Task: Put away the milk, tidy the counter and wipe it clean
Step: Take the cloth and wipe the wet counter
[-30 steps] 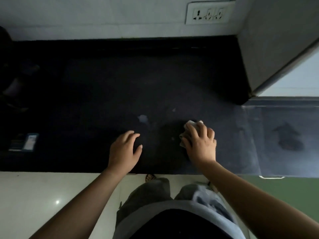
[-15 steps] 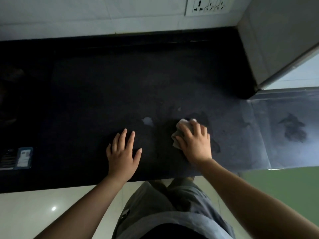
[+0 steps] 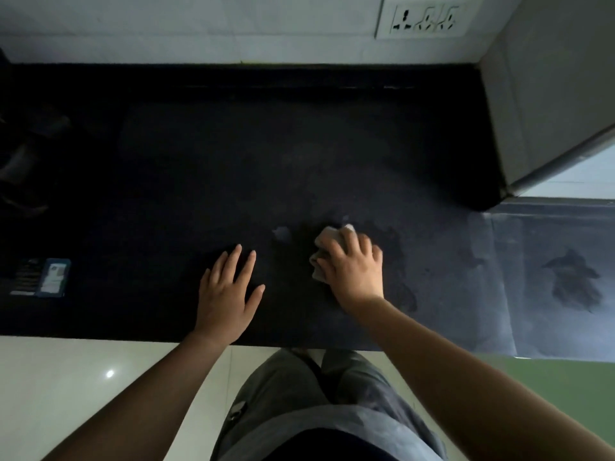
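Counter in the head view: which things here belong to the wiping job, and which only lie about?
For the job:
- cloth under the right hand
- pale spot on the counter
- left hand, flat on the counter

Just there:
- small blue packet at the left
- wall socket

Single head-worn wide-angle view, aimed steeply down and forward over the dark counter (image 3: 233,168). Close range: both forearms enter from the bottom edge, left hand (image 3: 229,291) and right hand (image 3: 352,267) near centre frame. Wall socket (image 3: 424,16) at the top edge, floor (image 3: 66,394) along the bottom. Edges bowed by lens. No second view for overlap.
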The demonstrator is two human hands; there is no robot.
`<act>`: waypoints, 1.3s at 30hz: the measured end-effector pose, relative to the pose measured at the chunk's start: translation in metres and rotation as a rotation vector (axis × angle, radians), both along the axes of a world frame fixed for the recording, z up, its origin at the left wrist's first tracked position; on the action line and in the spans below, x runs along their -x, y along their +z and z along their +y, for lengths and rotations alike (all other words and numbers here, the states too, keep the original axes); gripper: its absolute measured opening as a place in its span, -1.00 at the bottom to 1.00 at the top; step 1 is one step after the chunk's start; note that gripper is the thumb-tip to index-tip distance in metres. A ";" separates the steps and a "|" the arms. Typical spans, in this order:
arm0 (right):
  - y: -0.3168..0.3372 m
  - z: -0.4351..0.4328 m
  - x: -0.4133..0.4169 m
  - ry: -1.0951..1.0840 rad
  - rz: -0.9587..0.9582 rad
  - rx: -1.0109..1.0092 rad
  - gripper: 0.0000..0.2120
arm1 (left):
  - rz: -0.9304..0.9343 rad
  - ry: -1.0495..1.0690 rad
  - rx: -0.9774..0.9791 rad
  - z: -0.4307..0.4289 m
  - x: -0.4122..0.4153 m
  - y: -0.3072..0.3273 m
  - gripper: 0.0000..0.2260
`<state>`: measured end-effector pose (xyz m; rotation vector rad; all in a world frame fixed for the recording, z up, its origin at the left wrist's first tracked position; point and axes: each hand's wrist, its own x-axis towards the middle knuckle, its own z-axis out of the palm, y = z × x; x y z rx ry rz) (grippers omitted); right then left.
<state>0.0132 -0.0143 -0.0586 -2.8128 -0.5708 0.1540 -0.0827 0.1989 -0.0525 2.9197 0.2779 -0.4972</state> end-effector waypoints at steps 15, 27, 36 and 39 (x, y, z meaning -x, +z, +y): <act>0.002 0.004 -0.086 -0.103 0.059 -0.005 -0.63 | 0.044 0.144 0.031 -0.017 -0.006 0.007 -0.41; -0.007 -0.001 -0.094 -0.288 0.027 -0.079 -0.63 | -0.042 0.086 0.009 0.017 -0.024 0.009 -0.41; 0.001 0.066 -0.058 -0.059 0.066 -0.091 -0.63 | 0.002 -0.038 -0.038 0.070 -0.040 0.007 -0.42; -0.001 0.045 -0.027 -0.077 0.036 -0.090 -0.61 | 0.011 -0.108 -0.011 0.085 -0.043 0.008 -0.43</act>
